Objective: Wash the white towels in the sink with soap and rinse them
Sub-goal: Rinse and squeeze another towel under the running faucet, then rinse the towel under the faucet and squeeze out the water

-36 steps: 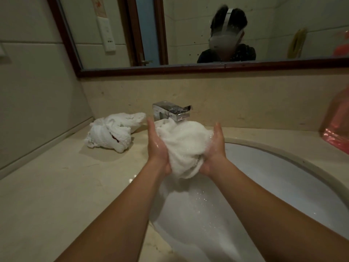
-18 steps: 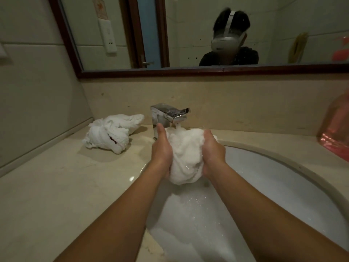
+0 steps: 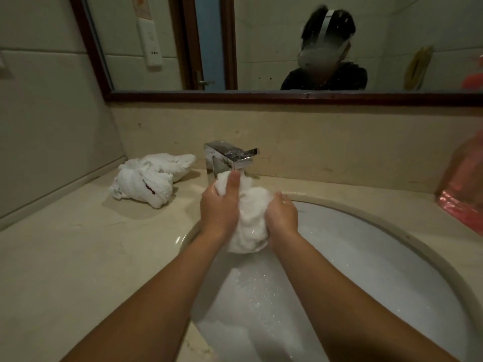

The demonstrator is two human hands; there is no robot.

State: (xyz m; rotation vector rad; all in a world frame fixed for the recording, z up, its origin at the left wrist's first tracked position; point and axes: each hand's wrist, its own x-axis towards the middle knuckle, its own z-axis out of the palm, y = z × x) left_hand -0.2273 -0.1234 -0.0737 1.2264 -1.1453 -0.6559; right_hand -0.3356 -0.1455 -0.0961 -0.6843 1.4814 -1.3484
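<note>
The fingers of the left hand (image 3: 220,205) and right hand (image 3: 283,216) are buried in the soapy towel (image 3: 251,220), so only the left thumb shows. That towel covers the tap (image 3: 230,155) mouth; whether water runs cannot be told. The sink (image 3: 366,257) is cut off at the right and bottom edges, its drain unseen. The pink bag (image 3: 465,194) is cropped at the right edge. Both forearms leave the bottom edge. The red mark on the second towel (image 3: 149,176) is too small to tell.

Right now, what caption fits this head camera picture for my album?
Both hands, left hand and right hand, squeeze a soapy white towel under the faucet.
</note>
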